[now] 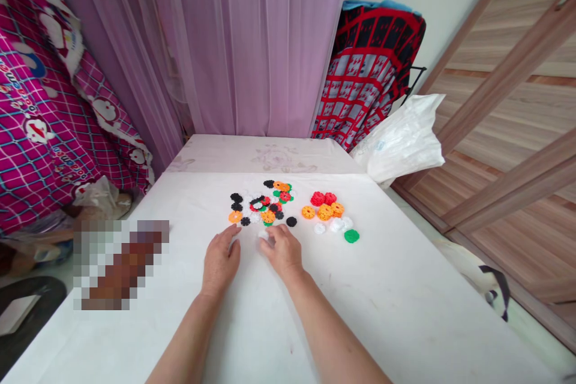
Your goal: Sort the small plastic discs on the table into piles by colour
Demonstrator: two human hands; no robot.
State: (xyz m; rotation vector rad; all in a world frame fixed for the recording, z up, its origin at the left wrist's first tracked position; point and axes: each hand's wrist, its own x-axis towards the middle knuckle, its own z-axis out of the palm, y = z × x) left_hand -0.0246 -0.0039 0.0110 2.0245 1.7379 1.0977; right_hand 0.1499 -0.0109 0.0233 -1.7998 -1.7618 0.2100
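**Head view.** Toothed plastic discs lie on a white-covered desk (405, 312).

- **Mixed pile** (265, 201): black, orange, red, green and white discs. Each is small, round and flat, notched around the rim like a flower, and some overlap.
- **Second cluster** (327, 211): lies to the right of the mixed pile and apart from it. Red discs sit at its far side, orange ones in the middle and white ones at the near side.
- **Green disc** (351, 236): a single disc further right of the mixed pile, at the near edge of the second cluster.
- **Left hand** (220, 261): rests palm down just nearer than the mixed pile. Its grip is loose, the fingers reach forward, and nothing is seen in it.
- **Right hand** (283, 249): lies beside the left hand, also just nearer than the mixed pile. Its fingertips touch a white disc (263, 234) on the desk. Whether this grip has closed on the disc cannot be told.
- **White plastic bag** (400, 141): lies crumpled beyond and to the right of the mixed pile, at the desk's far corner. Its contents are hidden.
- **Lilac curtain** (252, 42): hangs behind the mixed pile.
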